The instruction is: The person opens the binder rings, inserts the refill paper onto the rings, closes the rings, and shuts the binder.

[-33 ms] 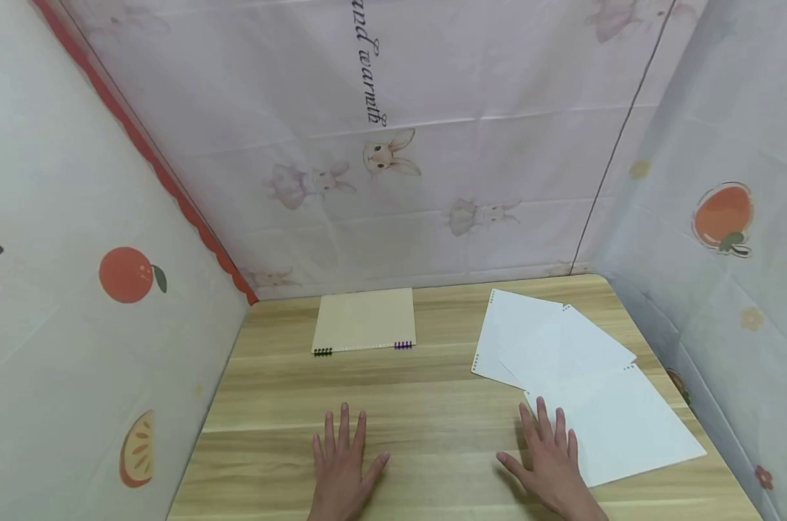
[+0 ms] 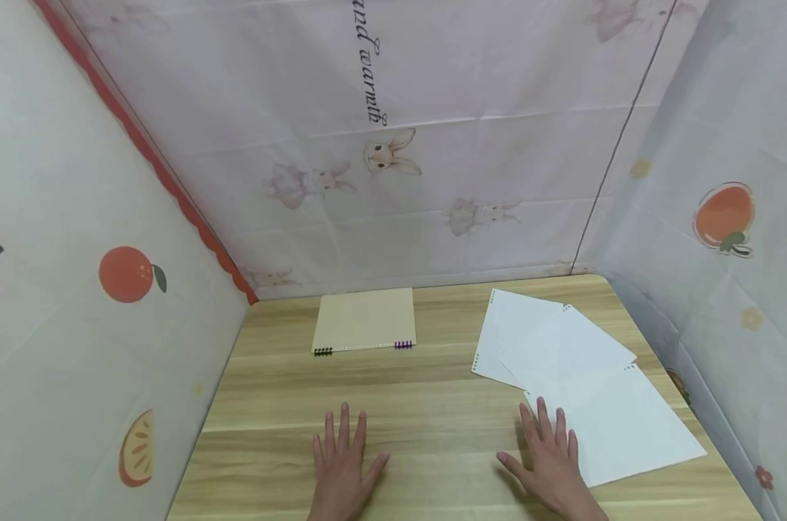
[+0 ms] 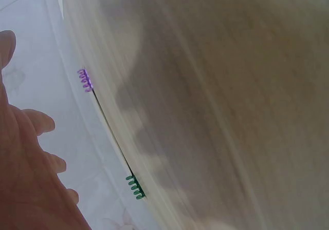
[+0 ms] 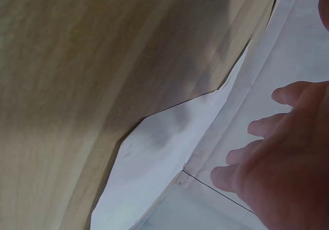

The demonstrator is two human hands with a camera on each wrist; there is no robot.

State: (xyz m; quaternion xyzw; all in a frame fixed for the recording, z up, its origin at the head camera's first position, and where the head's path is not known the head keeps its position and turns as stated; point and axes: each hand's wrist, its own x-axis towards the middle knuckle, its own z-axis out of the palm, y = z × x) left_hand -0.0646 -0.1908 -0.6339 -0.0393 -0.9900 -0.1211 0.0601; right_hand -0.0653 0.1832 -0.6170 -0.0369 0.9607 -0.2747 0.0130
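Observation:
My left hand [image 2: 341, 467] is spread palm down over the front of the wooden table, its fingers straight and holding nothing. Farther back lies a cream spiral notebook [image 2: 366, 318], with a dark green coil [image 2: 323, 352] and a purple coil [image 2: 403, 345] at the near edge; both coils show in the left wrist view too. My right hand [image 2: 550, 459], also spread and holding nothing, overlaps the left edge of the nearest white loose sheet [image 2: 628, 427]. Two more sheets, one in the middle [image 2: 569, 347] and one behind [image 2: 513, 325], overlap it in a fan.
Wood-grain tabletop [image 2: 432, 405] stretches between the hands and the notebook. Printed fabric hangs close around the table: a rabbit-patterned back sheet [image 2: 432, 246], plus fruit-patterned left [image 2: 61, 376] and right [image 2: 706, 289] sides. The notebook sits near the back edge, the sheets near the right edge.

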